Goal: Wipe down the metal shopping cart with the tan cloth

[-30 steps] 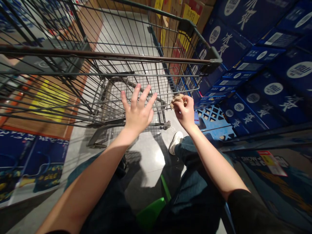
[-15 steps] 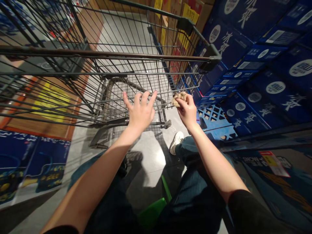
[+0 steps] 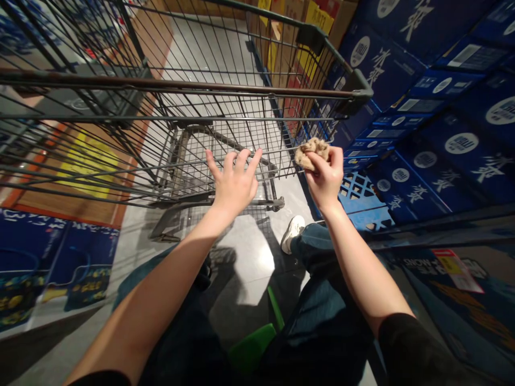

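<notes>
Right hand (image 3: 326,179) pinching tan lump (image 3: 310,152); left hand (image 3: 234,185) at cart (image 3: 181,86)

cartons (image 3: 386,75): navy, white circle logos, white characters. shopping cart (image 3: 181,86): dark grey wire grid. crate (image 3: 362,212): light-blue lattice. lump (image 3: 310,153) in right hand (image 3: 326,179): mottled tan. plastic piece (image 3: 251,348): green.
</notes>
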`<state>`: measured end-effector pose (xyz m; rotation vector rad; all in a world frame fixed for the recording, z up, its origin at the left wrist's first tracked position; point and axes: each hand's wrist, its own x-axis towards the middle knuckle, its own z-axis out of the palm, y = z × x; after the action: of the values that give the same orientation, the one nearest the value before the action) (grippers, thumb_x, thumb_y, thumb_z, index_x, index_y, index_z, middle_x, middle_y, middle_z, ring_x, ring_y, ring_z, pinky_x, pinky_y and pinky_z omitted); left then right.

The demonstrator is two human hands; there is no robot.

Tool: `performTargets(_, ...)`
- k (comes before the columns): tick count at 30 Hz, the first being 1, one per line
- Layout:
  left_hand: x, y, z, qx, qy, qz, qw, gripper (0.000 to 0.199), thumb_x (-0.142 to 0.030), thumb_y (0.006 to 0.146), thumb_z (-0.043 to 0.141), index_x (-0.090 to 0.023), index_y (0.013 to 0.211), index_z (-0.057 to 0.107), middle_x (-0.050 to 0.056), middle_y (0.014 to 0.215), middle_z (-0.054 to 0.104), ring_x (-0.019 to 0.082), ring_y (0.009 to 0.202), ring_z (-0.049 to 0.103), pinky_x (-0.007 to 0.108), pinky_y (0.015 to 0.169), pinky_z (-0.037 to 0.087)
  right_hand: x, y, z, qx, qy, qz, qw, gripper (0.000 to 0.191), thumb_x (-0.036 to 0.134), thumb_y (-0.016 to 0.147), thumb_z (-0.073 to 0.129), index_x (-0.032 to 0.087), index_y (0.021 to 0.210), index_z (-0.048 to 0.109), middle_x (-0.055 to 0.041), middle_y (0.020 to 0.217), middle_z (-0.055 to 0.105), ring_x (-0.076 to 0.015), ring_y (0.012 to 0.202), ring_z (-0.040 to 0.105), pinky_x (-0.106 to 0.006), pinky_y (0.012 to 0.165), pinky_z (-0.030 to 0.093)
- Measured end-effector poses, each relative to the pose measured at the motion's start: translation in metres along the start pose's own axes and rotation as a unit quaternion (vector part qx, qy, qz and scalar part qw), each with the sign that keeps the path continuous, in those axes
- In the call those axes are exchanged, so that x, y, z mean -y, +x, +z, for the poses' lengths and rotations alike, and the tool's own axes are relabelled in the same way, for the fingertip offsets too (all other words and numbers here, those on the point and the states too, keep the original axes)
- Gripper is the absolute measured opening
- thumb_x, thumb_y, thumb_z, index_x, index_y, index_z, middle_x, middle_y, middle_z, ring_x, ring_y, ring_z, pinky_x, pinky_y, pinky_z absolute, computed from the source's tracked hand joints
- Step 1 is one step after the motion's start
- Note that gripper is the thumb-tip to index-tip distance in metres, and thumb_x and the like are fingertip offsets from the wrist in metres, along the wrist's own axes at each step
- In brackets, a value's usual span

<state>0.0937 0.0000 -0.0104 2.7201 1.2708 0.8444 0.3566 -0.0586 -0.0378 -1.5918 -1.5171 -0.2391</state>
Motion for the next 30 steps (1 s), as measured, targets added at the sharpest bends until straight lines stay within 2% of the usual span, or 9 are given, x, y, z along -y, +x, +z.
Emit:
performTargets(3, -0.002, 0.001, 0.000, 0.017, 0.004, -0.009, 1.000, 0.075, -0.020, 0.092, 0.062, -0.030, 0.165, 0.047, 0.013, 0.159, 0.056, 0.042, 0.147, 0.048, 0.079, 0.132, -0.006, -0.009, 0.002, -0.004, -0.013, -0.004, -0.006, 1.000, 0.030, 0.024, 0.094, 0.064, 0.027, 0.122, 0.074, -0.0113, 0.122, 0.061, -0.0317, 0.119, 0.064, -0.050, 0.102, 0.058)
performTargets(6, -0.002, 0.002, -0.001, 0.030, 0.016, -0.008, 0.999, 0.078, -0.020, 0.091, 0.062, -0.030, 0.167, 0.044, 0.013, 0.161, 0.054, 0.042, 0.148, 0.047, 0.079, 0.132, -0.007, -0.015, -0.006, 0.006, -0.018, -0.001, -0.010, 1.000, 0.021, 0.022, 0.087, 0.067, 0.026, 0.106, 0.075, -0.0085, 0.108, 0.059, -0.0270, 0.105, 0.064, -0.045, 0.092, 0.060)
performTargets(9, -0.001, 0.003, -0.001, 0.030, 0.026, 0.001, 0.999, 0.081, -0.020, 0.091, 0.063, -0.030, 0.168, 0.042, 0.013, 0.161, 0.054, 0.042, 0.148, 0.048, 0.079, 0.132, -0.008, -0.018, -0.011, 0.016, -0.026, 0.014, -0.005, 1.000, 0.019, 0.021, 0.082, 0.070, 0.025, 0.099, 0.075, -0.0070, 0.103, 0.055, -0.0240, 0.098, 0.061, -0.042, 0.087, 0.059)
performTargets(15, 0.000, 0.002, 0.002, 0.013, 0.020, 0.013, 1.000, 0.079, -0.019, 0.091, 0.061, -0.029, 0.168, 0.043, 0.014, 0.160, 0.055, 0.042, 0.147, 0.048, 0.081, 0.131, -0.008, -0.028, 0.007, 0.006, -0.145, 0.007, 0.039, 0.989, 0.010, 0.022, 0.087, 0.067, 0.021, 0.095, 0.072, -0.0082, 0.109, 0.050, -0.0249, 0.104, 0.061, -0.048, 0.096, 0.059)
performTargets(17, 0.000, 0.002, 0.003, 0.011, 0.018, 0.011, 1.000, 0.078, -0.019, 0.091, 0.060, -0.029, 0.167, 0.044, 0.014, 0.159, 0.056, 0.041, 0.146, 0.048, 0.081, 0.131, -0.007, -0.027, 0.007, 0.009, -0.166, -0.003, 0.044, 0.985, 0.011, 0.020, 0.085, 0.065, 0.021, 0.094, 0.070, -0.0074, 0.108, 0.049, -0.0245, 0.103, 0.061, -0.048, 0.096, 0.059)
performTargets(19, -0.001, 0.002, 0.003, 0.010, 0.018, 0.010, 1.000, 0.078, -0.019, 0.091, 0.061, -0.029, 0.167, 0.044, 0.014, 0.159, 0.056, 0.041, 0.146, 0.048, 0.081, 0.131, -0.006, -0.020, 0.000, 0.018, -0.155, -0.005, 0.031, 0.987, 0.013, 0.018, 0.081, 0.065, 0.022, 0.093, 0.069, -0.0069, 0.106, 0.050, -0.0240, 0.101, 0.060, -0.047, 0.094, 0.059)
performTargets(22, 0.000, 0.001, 0.004, 0.012, 0.019, 0.010, 1.000, 0.080, -0.020, 0.090, 0.062, -0.029, 0.167, 0.044, 0.014, 0.159, 0.056, 0.042, 0.147, 0.048, 0.081, 0.131, -0.006, -0.007, -0.013, 0.030, -0.072, 0.011, -0.018, 0.997, 0.017, 0.018, 0.080, 0.066, 0.023, 0.096, 0.069, -0.0066, 0.106, 0.053, -0.0229, 0.098, 0.060, -0.042, 0.089, 0.059)
performTargets(24, 0.001, 0.001, 0.003, 0.014, 0.022, 0.009, 1.000, 0.081, -0.020, 0.089, 0.063, -0.029, 0.167, 0.043, 0.014, 0.160, 0.055, 0.042, 0.147, 0.047, 0.081, 0.131, -0.007, -0.005, -0.014, 0.029, -0.032, 0.020, -0.037, 0.999, 0.015, 0.019, 0.082, 0.068, 0.024, 0.097, 0.069, -0.0066, 0.106, 0.055, -0.0229, 0.098, 0.060, -0.041, 0.088, 0.059)
performTargets(30, -0.001, 0.002, 0.002, 0.024, 0.028, 0.012, 0.999, 0.082, -0.021, 0.090, 0.064, -0.030, 0.169, 0.041, 0.014, 0.161, 0.054, 0.042, 0.147, 0.048, 0.081, 0.131, -0.006, -0.018, -0.001, 0.015, -0.092, 0.015, 0.008, 0.996, 0.007, 0.021, 0.086, 0.068, 0.023, 0.092, 0.064, -0.0098, 0.114, 0.054, -0.0260, 0.107, 0.062, -0.047, 0.097, 0.058)
